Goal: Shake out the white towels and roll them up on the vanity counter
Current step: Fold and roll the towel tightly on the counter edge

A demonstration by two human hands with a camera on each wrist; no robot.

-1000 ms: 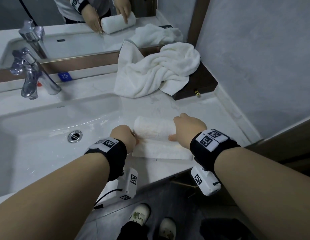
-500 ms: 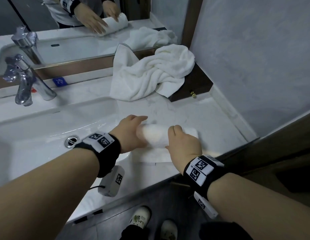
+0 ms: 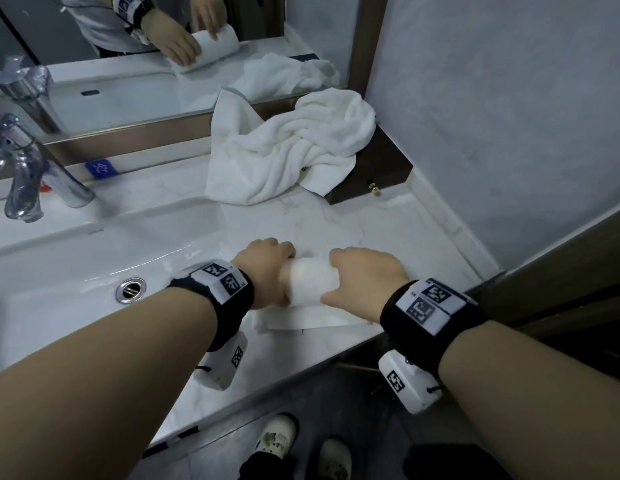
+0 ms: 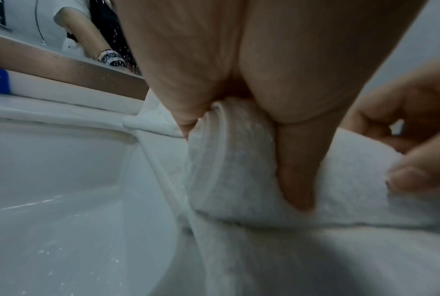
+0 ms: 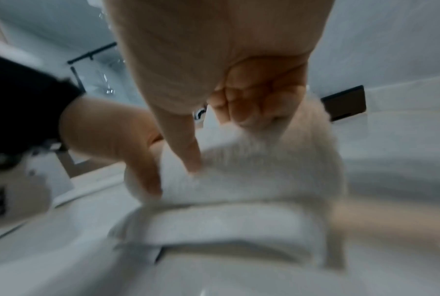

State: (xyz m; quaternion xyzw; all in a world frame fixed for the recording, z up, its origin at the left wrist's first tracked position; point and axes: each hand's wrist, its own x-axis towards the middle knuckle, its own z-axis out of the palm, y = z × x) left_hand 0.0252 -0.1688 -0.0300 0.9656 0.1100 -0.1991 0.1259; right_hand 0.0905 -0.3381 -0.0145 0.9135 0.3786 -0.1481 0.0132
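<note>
A white towel, mostly wound into a roll (image 3: pixel 312 282), lies on the marble counter (image 3: pixel 388 230) near its front edge. A short flat tail (image 3: pixel 301 318) still lies in front of it. My left hand (image 3: pixel 267 268) grips the roll's left end, its thumb (image 4: pixel 297 170) pressed on the near side of the roll (image 4: pixel 239 160). My right hand (image 3: pixel 362 277) grips the right end, fingers curled over the top of the roll (image 5: pixel 252 170). A second white towel (image 3: pixel 291 150) lies crumpled at the back of the counter.
The crumpled towel drapes partly over a dark wooden box (image 3: pixel 381 168) in the back right corner. The sink basin (image 3: pixel 76 271) with its drain (image 3: pixel 131 289) lies to the left, under a chrome faucet (image 3: pixel 24 174). A mirror (image 3: pixel 163 64) runs along the back; a grey wall stands right.
Both hands have closed over the roll and turned it toward the counter's front edge. The roll is thicker and the flat tail in front of it is shorter.
</note>
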